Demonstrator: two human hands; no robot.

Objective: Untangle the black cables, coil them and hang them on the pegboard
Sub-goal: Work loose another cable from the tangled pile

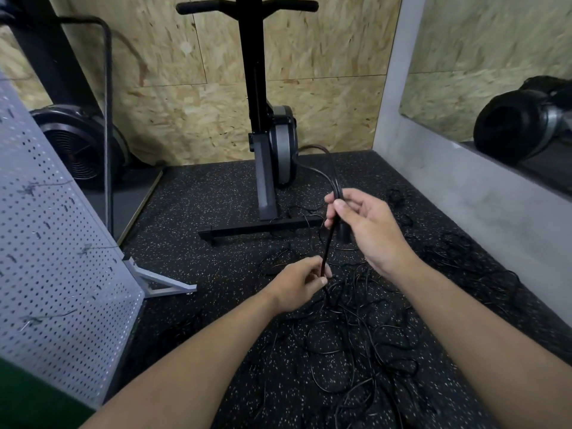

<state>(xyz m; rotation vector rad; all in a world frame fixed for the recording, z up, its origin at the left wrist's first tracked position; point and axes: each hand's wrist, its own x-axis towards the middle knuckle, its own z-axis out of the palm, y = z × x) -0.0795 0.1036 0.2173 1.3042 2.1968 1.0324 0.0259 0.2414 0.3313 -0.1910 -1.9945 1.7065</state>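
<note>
head | black cable [328, 243] spans right hand [368, 226] grip down to left hand [299, 283]

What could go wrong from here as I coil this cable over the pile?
1. The cable between the left hand and right hand seems to run down into the tangle; pulling harder may tighten knots.
2. Thin strands lie by the machine's base bar and could snag there.
3. The loops in the right hand's grip look loose and might slip.
</note>
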